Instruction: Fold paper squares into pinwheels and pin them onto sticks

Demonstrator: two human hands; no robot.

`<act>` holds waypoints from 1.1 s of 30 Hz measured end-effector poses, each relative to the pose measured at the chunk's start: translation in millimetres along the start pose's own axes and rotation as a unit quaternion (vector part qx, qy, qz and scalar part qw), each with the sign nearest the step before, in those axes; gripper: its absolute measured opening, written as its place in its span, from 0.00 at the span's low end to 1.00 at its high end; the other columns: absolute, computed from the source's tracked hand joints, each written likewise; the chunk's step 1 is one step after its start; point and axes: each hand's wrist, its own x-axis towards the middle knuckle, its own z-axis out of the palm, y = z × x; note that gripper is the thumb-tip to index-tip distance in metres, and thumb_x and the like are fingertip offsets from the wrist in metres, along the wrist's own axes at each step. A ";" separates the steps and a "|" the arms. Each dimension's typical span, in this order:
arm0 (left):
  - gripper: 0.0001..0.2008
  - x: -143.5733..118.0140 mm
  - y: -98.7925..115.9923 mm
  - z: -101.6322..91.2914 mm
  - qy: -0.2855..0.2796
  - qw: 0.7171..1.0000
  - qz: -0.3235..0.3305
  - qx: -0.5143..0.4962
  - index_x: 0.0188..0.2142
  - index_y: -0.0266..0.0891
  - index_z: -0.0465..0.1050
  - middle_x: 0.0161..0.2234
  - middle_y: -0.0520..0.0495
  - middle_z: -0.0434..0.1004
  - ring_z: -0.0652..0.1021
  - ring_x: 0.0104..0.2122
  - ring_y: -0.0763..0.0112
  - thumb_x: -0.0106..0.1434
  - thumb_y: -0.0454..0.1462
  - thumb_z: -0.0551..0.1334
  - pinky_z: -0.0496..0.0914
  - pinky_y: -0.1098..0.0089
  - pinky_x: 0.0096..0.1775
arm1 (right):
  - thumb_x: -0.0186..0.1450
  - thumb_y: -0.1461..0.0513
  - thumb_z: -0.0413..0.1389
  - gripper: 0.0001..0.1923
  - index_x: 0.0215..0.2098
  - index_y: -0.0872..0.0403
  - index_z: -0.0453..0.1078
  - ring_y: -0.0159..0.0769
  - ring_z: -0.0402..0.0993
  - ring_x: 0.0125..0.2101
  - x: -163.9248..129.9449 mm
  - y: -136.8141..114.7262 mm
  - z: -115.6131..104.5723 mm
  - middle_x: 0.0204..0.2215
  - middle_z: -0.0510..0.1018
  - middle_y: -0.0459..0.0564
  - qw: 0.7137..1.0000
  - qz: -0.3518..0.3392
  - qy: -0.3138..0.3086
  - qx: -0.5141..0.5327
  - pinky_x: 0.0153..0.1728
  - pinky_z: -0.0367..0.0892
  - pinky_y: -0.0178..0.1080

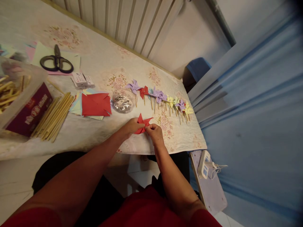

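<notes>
Near frame centre, just above the desk (99, 67) edge: red paper pinwheel (143, 123) pinched between left hand (131, 127) and right hand (154, 132), likely feather-light, thin, floppy, easily creased or torn, best gripped gently at the folded hub, not the loose tips.

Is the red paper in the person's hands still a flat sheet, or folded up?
Folded. The red paper, pinched between the left hand and right hand, has pointed flaps sticking out like pinwheel blades, not one flat square.
</notes>
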 end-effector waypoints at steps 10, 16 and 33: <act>0.08 -1.8 0.6 1.3 0.001 1.000 0.008 0.020 0.27 0.35 0.75 0.23 0.52 0.74 0.67 0.23 0.76 0.44 0.35 0.66 0.59 0.73 0.27 | 0.53 0.54 0.59 0.11 0.19 0.51 0.66 0.30 0.59 0.21 0.3 -2.4 -1.7 0.17 0.67 0.40 1.000 0.000 -0.008 -0.001 0.26 0.57 0.35; 0.10 -1.5 -1.9 -0.6 -0.017 1.000 0.015 0.018 0.28 0.34 0.75 0.23 0.52 0.74 0.67 0.23 0.76 0.45 0.37 0.66 0.59 0.73 0.28 | 0.51 0.55 0.58 0.10 0.19 0.51 0.65 0.29 0.59 0.21 2.9 -2.1 -1.4 0.17 0.67 0.39 1.000 0.020 -0.007 -0.004 0.25 0.56 0.35; 0.06 -3.6 4.7 3.2 0.009 1.000 0.007 0.025 0.26 0.35 0.75 0.24 0.51 0.75 0.68 0.24 0.74 0.45 0.34 0.65 0.61 0.73 0.28 | 0.53 0.55 0.60 0.11 0.19 0.51 0.66 0.29 0.59 0.21 0.0 -4.7 -1.5 0.17 0.68 0.40 0.999 0.018 -0.024 0.024 0.26 0.57 0.35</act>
